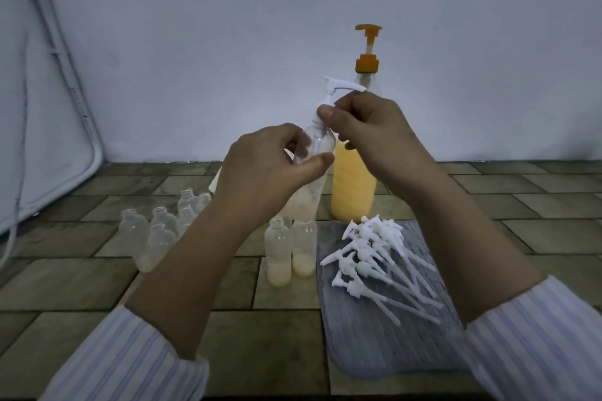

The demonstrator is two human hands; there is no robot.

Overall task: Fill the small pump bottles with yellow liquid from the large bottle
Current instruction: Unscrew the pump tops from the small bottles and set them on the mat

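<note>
We see a tiled surface running back to a pale wall across the upper half of the frame; its far edge meets the wall just behind the large bottle. Bare tiles lie open in the lower centre, between our two sleeves, and along the right side past the grey mat.

Our left hand holds a small pump bottle above the surface at frame centre, tilted, its fingers curled round the body. Our right hand pinches the white pump head at the bottle's neck, fingers clamped on its collar. The bottle is clear, with a pale, cloudy yellowish filling in its lower part.

The one large bottle stands just behind, about two-thirds full of yellow liquid, with an orange pump on top.

Two open small bottles stand at centre, touching the mat's left edge, each with a little yellowish liquid. At centre left stands a cluster of about seven more; the forearm hides some. On the mat lies a heap of white pumps, roughly ten, overlapping too much to count exactly.
</note>
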